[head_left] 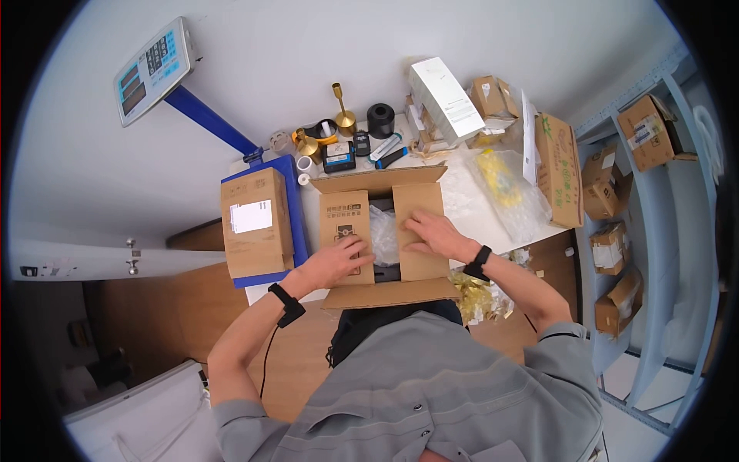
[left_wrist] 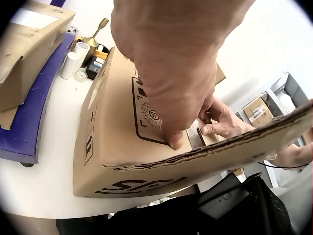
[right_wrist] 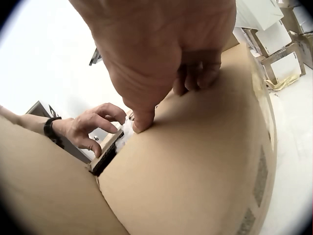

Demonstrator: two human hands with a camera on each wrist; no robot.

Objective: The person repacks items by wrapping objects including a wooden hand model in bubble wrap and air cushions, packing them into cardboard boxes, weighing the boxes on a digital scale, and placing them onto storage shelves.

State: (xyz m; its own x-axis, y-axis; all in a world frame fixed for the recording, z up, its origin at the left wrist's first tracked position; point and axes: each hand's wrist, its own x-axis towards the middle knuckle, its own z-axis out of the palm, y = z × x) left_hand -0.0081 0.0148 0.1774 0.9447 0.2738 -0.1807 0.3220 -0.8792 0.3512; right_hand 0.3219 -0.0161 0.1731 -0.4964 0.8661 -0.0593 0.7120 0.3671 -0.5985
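A cardboard box (head_left: 389, 294) stands at the table's front edge, its front and back flaps folded outward. Its two side flaps lie inward, with a gap between them. Crumpled clear plastic wrap (head_left: 382, 240) shows through this gap. My left hand (head_left: 336, 262) rests on the printed left flap (head_left: 339, 212), fingers lightly bent near its inner edge. On the right flap (head_left: 425, 264) lies my right hand (head_left: 437, 233), its fingers spread and pointing toward the gap. The right wrist view shows that hand's thumb (right_wrist: 144, 120) at the flap's inner edge. Most of the contents are hidden under the flaps.
To the left, a taped carton (head_left: 239, 250) sits on a blue scale (head_left: 299, 223). Behind the box are brass candlesticks (head_left: 344, 119), a black cylinder (head_left: 380, 121) and tape rolls. A white box (head_left: 448, 100) and bubble wrap (head_left: 512, 196) lie right; shelves (head_left: 654, 254) hold cartons.
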